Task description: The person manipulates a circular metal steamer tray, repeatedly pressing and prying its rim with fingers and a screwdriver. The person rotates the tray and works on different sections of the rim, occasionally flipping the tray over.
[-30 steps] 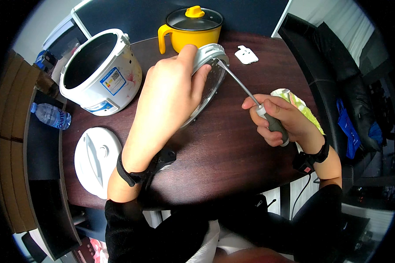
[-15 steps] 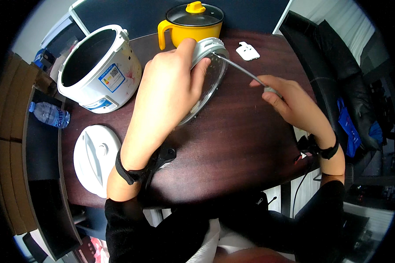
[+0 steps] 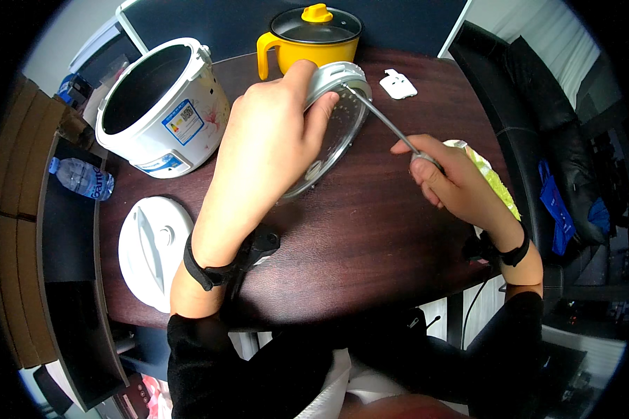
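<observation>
My left hand (image 3: 279,133) is closed on the white rim of a round rice cooker inner lid (image 3: 339,129), tilted up on edge above the table. Droplets or bits speckle its shiny inner face. In my right hand (image 3: 444,167) is a screwdriver (image 3: 384,116) with a long metal shaft; its tip meets the lid near the upper rim. Most of its handle is hidden in my fingers. To the left stands the white rice cooker body (image 3: 182,129), open at the top. A white oval outer cover (image 3: 155,251) lies on the table nearer me.
A yellow pot (image 3: 311,42) with a glass lid stands at the back. A small white plastic part (image 3: 398,84) lies right of it. Behind my right hand is a green and white packet (image 3: 493,178). A water bottle (image 3: 82,179) lies past the table's left edge.
My right hand has shifted slightly down and left, its fingers curled further round the screwdriver handle. The green and white packet now shows behind it. My left hand holds the lid nearly still.
</observation>
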`<state>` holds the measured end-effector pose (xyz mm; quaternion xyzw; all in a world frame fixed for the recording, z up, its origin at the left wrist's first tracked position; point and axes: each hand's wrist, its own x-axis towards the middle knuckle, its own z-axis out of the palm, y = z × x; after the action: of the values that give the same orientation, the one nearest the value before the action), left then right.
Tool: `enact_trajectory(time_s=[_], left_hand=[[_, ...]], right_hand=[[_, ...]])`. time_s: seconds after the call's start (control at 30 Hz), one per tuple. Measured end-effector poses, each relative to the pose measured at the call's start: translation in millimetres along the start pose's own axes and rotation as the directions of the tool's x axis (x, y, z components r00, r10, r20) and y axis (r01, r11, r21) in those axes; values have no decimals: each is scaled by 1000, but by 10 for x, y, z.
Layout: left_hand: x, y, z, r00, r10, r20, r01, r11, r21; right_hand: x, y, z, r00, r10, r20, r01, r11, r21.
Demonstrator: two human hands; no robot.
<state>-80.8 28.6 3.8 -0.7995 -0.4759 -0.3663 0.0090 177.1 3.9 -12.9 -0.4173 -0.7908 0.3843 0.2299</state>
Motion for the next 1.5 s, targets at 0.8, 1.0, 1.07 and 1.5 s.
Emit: enact_trajectory(time_s=[0.8, 1.0, 1.07, 1.5], left_hand=[[-26, 23, 32, 998, 58, -27, -55, 995, 77], [-22, 12, 7, 999, 35, -20, -33, 997, 66], [-3, -15, 7, 1000, 22, -15, -22, 999, 43], [-19, -12, 31, 997, 61, -52, -58, 996, 65]], right_hand=[[2, 66, -35, 958, 77, 277, -248, 709, 661], [-9, 191, 69, 922, -85, 378, -361, 160, 919], [-26, 70, 54, 942, 43, 332, -318, 427, 846], [49, -269, -183, 998, -25, -55, 4, 939, -345]])
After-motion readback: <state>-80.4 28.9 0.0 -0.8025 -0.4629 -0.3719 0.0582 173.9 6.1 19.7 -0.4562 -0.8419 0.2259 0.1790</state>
